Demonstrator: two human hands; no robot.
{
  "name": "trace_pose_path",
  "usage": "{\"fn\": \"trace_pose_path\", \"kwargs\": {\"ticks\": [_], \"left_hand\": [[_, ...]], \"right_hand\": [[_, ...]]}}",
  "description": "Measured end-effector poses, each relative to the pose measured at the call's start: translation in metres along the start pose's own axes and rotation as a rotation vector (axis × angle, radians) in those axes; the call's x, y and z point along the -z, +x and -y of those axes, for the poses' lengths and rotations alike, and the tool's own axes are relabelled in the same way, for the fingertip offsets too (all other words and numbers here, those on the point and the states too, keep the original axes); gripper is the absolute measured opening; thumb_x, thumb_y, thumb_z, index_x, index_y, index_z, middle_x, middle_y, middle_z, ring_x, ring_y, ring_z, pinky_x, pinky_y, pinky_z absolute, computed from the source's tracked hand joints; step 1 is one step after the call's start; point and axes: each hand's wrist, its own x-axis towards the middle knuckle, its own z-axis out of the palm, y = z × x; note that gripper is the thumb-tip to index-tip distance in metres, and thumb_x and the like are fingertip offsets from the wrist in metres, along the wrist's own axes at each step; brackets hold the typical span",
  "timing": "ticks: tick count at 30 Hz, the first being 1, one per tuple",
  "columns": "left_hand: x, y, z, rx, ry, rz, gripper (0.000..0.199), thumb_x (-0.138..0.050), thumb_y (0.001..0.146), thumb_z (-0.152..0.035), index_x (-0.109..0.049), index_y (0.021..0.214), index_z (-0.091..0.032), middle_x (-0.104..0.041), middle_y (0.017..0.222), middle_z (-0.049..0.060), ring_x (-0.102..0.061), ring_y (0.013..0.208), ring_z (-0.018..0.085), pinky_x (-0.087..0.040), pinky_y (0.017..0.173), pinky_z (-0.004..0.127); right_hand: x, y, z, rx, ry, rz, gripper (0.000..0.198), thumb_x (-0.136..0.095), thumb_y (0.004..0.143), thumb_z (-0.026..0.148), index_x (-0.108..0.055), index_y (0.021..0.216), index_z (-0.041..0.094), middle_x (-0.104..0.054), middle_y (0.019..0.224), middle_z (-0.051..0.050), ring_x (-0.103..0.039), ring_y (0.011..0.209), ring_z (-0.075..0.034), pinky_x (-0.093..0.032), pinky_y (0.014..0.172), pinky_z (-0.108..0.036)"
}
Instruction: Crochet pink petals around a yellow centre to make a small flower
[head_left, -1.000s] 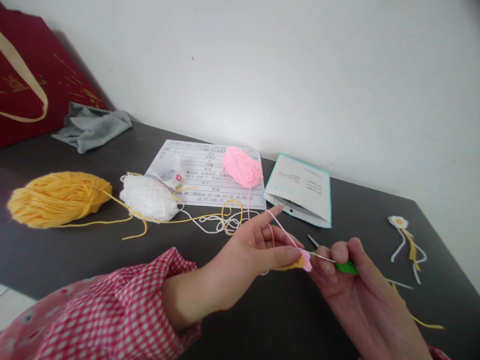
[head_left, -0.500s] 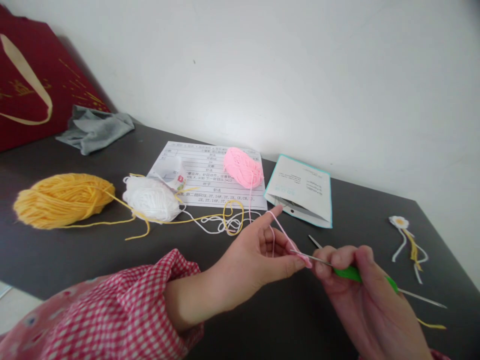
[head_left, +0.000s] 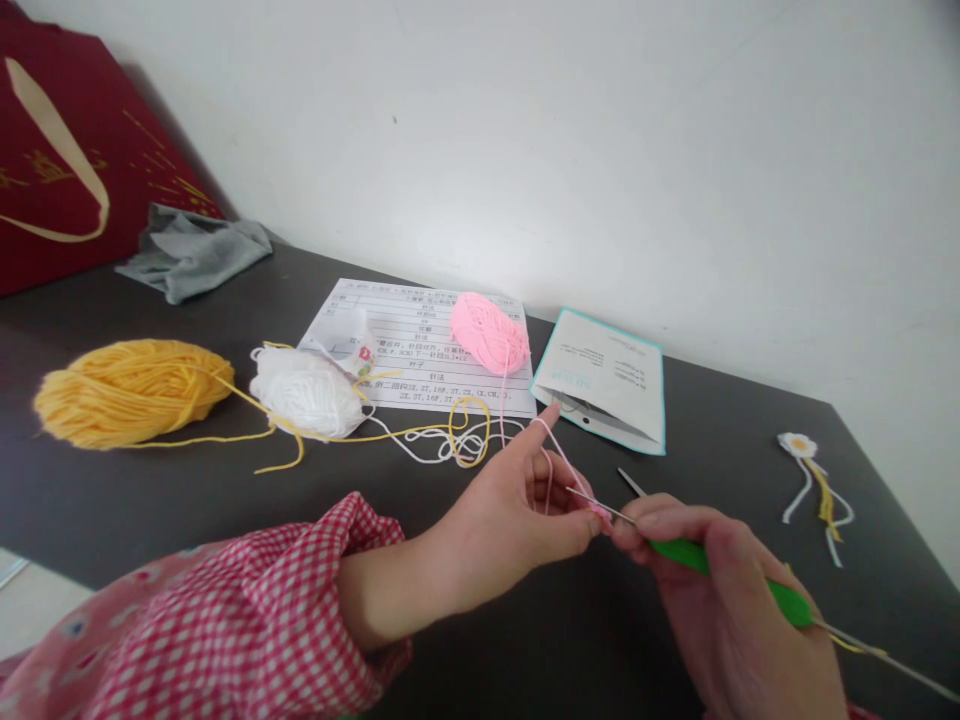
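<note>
My left hand [head_left: 536,500] pinches a small piece of pink crochet [head_left: 600,512] between thumb and fingertips. Pink yarn runs over its raised index finger and down past the curled fingers. A green-handled crochet hook [head_left: 679,553] is gripped in my right hand [head_left: 739,580]; its thin metal shaft reaches across the pink piece. My right fingertips are close beside that piece, perhaps touching it. Behind the left hand lies the pink yarn ball [head_left: 489,333], its strand leading toward this hand. A pointed metal tip [head_left: 630,481] shows behind my right fingers, the rest hidden.
Left of my hands lie a yellow yarn ball [head_left: 135,393] and a white one [head_left: 306,395] with tangled strands. Behind are a printed sheet [head_left: 420,385], a white packet [head_left: 600,370], a grey cloth [head_left: 199,255] and a red bag [head_left: 67,130]. A crocheted flower [head_left: 797,445] lies right.
The hook's tip has shifted slightly left and its back end has swung downward. My right hand has moved a little left, nearer the left fingertips. The left hand holds nearly the same pose.
</note>
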Motion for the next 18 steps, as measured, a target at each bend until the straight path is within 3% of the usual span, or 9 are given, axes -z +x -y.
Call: {"fn": "trace_pose_path", "kwargs": {"ticks": [3,7,9,12,16,18], "left_hand": [[0.000,0.000,0.003,0.010,0.012,-0.014,0.115,-0.085,0.062,-0.008,-0.022,0.157,-0.013,-0.063,0.077,-0.006,-0.062,0.072,0.012,-0.046,0.069,0.026],[-0.001,0.000,0.005,0.033,0.081,-0.052,0.106,-0.080,0.066,-0.007,-0.024,0.156,-0.007,-0.064,0.074,-0.006,-0.061,0.071,0.012,-0.046,0.073,0.027],[0.000,0.000,0.003,0.077,0.066,-0.039,0.107,-0.081,0.063,-0.004,-0.026,0.155,-0.005,-0.065,0.072,-0.007,-0.060,0.069,0.011,-0.046,0.073,0.027],[0.004,0.000,-0.005,0.199,0.006,0.034,0.113,-0.083,0.057,0.000,-0.025,0.154,-0.005,-0.068,0.070,-0.007,-0.061,0.068,0.010,-0.045,0.074,0.025],[0.010,0.001,-0.020,0.314,-0.015,0.143,0.105,-0.084,0.059,-0.003,-0.030,0.149,-0.004,-0.072,0.073,-0.003,-0.065,0.067,0.011,-0.048,0.075,0.029],[0.012,0.001,-0.026,0.327,0.008,0.184,0.103,-0.085,0.060,-0.004,-0.032,0.148,-0.004,-0.073,0.073,-0.002,-0.066,0.066,0.012,-0.048,0.073,0.028]], "right_hand": [[0.006,-0.009,0.005,0.192,-0.398,0.040,0.031,-0.053,0.102,0.039,-0.077,0.087,0.027,-0.073,0.086,-0.004,-0.067,0.079,-0.019,-0.053,0.068,-0.027],[0.005,-0.011,0.001,0.678,-0.977,0.267,0.023,-0.052,0.101,0.028,-0.067,0.084,0.023,-0.069,0.076,-0.005,-0.060,0.070,-0.020,-0.046,0.063,-0.032],[0.001,-0.007,-0.003,0.857,-1.174,0.250,0.024,-0.053,0.101,0.027,-0.065,0.080,0.023,-0.068,0.072,-0.005,-0.055,0.067,-0.020,-0.043,0.063,-0.034],[0.003,0.004,-0.002,0.959,-1.245,0.255,0.026,-0.051,0.102,0.028,-0.066,0.080,0.023,-0.070,0.072,-0.005,-0.056,0.070,-0.021,-0.043,0.072,-0.038],[0.024,0.010,0.010,1.097,-1.122,0.555,0.019,-0.056,0.100,0.029,-0.074,0.101,0.023,-0.080,0.083,-0.002,-0.065,0.076,-0.019,-0.045,0.086,-0.038],[0.032,0.001,0.014,1.033,-1.004,0.589,0.024,-0.060,0.099,0.034,-0.075,0.115,0.026,-0.083,0.091,-0.001,-0.069,0.080,-0.019,-0.046,0.092,-0.036]]}}
